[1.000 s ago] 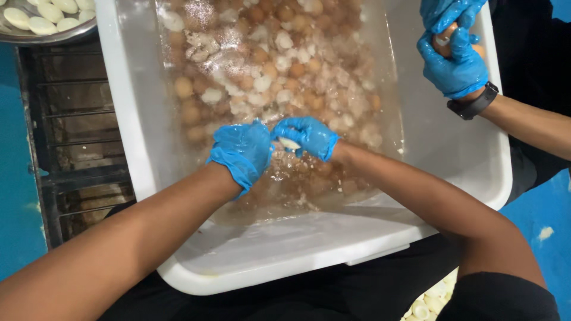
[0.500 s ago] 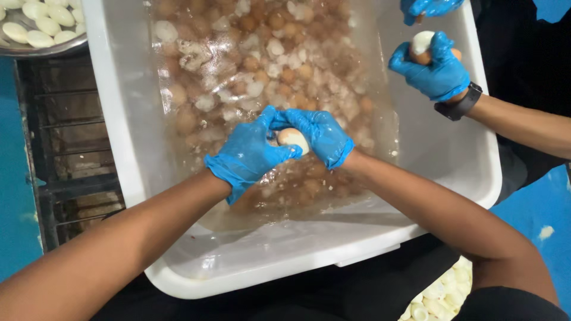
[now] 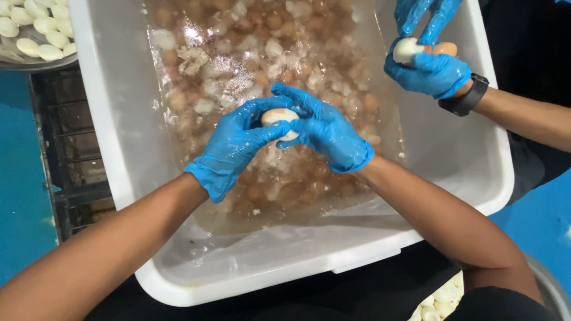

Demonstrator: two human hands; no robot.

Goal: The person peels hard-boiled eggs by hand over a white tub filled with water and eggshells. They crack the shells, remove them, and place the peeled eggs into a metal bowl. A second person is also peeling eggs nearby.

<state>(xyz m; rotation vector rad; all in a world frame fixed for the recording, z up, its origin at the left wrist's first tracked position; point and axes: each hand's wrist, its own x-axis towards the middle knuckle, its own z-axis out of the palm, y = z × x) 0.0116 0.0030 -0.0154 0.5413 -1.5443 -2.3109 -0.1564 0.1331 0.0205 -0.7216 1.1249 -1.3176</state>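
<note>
Both my hands wear blue gloves and meet over a large white tub (image 3: 113, 137) filled with water and several brown-shelled boiled eggs. My left hand (image 3: 235, 145) and my right hand (image 3: 327, 134) together grip one partly peeled egg (image 3: 278, 116), its white showing between the fingers. Bits of shell float in the water beneath them.
A co-worker's blue-gloved hands (image 3: 428, 65), one wrist with a black watch, hold another half-peeled egg at the tub's upper right. A metal bowl of peeled white eggs (image 3: 30, 35) sits at the upper left. More peeled eggs (image 3: 440, 297) lie at the bottom right. A dark metal rack (image 3: 65, 148) is left of the tub.
My hands lifted the egg out of the water and turned it, exposing more white. The co-worker's hands came lower into view with their egg.
</note>
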